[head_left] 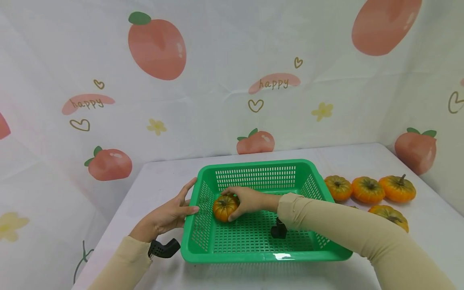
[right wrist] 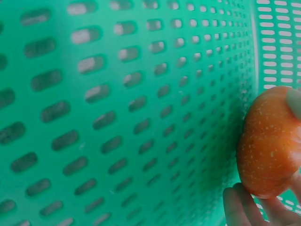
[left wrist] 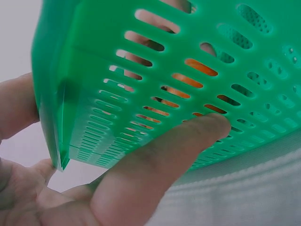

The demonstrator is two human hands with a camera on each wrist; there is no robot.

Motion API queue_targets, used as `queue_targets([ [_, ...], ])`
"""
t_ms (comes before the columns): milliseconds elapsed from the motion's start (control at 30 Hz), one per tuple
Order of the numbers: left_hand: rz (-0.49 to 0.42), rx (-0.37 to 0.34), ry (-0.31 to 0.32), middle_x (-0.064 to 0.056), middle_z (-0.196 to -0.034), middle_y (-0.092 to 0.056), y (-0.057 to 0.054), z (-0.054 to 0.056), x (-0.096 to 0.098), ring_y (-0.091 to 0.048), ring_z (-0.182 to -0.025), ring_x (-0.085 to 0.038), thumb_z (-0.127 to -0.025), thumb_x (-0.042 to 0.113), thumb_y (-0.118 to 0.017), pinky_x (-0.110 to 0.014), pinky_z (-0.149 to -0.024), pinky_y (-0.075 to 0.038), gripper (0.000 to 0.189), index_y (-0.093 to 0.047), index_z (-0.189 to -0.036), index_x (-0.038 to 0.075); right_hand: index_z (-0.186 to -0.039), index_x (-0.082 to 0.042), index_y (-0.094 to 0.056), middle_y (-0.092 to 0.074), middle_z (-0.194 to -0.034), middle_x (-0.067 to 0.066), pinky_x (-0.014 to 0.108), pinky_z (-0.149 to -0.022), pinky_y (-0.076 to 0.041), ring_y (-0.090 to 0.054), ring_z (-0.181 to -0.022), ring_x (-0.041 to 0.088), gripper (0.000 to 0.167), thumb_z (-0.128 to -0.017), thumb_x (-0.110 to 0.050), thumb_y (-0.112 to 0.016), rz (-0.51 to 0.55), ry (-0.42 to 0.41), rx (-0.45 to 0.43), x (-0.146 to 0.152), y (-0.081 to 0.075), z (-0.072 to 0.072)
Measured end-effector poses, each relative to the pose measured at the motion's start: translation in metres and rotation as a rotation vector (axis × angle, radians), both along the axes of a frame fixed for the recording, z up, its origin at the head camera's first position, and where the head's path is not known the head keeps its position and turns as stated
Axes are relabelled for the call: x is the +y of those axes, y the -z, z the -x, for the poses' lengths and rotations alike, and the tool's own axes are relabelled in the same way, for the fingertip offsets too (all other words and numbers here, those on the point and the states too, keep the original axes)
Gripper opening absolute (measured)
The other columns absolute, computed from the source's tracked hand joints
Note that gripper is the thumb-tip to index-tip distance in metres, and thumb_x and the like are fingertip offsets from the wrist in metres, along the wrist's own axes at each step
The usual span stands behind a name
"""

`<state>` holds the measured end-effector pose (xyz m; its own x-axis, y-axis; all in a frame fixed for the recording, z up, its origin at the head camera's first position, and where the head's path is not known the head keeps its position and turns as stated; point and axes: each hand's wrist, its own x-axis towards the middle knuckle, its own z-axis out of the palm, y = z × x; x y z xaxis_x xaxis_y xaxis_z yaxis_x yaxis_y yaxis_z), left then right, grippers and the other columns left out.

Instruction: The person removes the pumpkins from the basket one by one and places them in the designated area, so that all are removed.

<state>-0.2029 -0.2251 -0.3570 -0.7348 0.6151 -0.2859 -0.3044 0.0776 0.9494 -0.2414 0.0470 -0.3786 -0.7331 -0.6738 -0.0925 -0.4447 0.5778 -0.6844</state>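
Observation:
A green plastic basket (head_left: 266, 256) with slotted walls stands on the white table. My left hand (head_left: 170, 213) holds its left side, thumb at the rim; in the left wrist view a finger (left wrist: 183, 139) lies along the outer wall. Inside the basket, near its left wall, my right hand (head_left: 248, 201) grips a small orange and green pumpkin (head_left: 222, 208) from the right. The right wrist view has this pumpkin (right wrist: 268, 146) low by the slotted base, with fingertips (right wrist: 233, 202) against its underside.
To the basket's right sit several more pumpkins (head_left: 367, 190), one of them (head_left: 389, 215) nearer and partly behind the right sleeve. A fruit-print cloth (head_left: 217, 121) hangs behind the table (head_left: 163, 181). Black wrist cameras (head_left: 164, 248) are worn on both arms.

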Motion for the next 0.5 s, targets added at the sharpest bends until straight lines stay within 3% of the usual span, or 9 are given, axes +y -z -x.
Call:
queue_targets([
  [500,0.004,0.0,-0.004,-0.032,-0.153,-0.018,0.001,0.0,-0.001,-0.06,-0.116,-0.036,-0.097,0.006,-0.056,-0.057,-0.093,-0.048,0.096,0.012,-0.15,0.048,-0.135,-0.014,-0.052,-0.056,-0.127,0.006,0.031,-0.088,-0.051,-0.055,-0.107,0.021,0.07,-0.074,-0.023,-0.084,0.076,0.004,0.04,0.012,-0.03,-0.002],
])
